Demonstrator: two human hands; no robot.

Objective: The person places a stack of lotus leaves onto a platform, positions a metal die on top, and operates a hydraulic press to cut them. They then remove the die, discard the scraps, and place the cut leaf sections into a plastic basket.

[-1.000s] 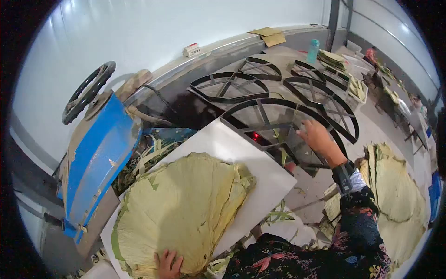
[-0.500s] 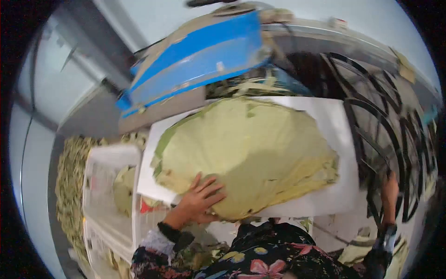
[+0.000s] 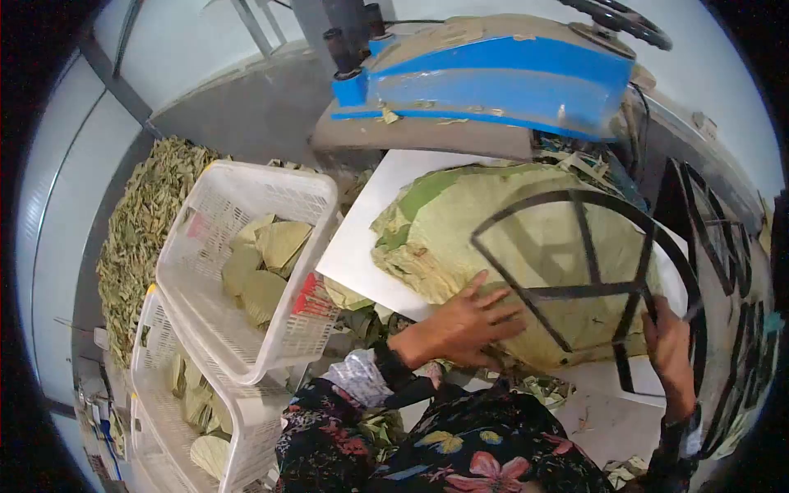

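Observation:
A stack of large pale green leaves (image 3: pixel 444 222) lies on a white board (image 3: pixel 349 246). My left hand (image 3: pixel 472 322) rests with fingers spread on the near edge of the leaves. My right hand (image 3: pixel 670 345) is closed on the rim of a black curved frame (image 3: pixel 593 289) with inner bars, held over the right part of the stack. The frame's shadow shows on the leaves.
A blue machine (image 3: pixel 501 78) with a handwheel (image 3: pixel 620 18) stands behind the board. At the left are white baskets (image 3: pixel 201 345) holding cut leaf pieces (image 3: pixel 261 267), beside a heap of leaf scraps (image 3: pixel 148 238). More black frames (image 3: pixel 727 238) stand at the right.
The view has turned left. My right hand has brought a black frame from the right side to above the leaves. My left hand stays at their near edge.

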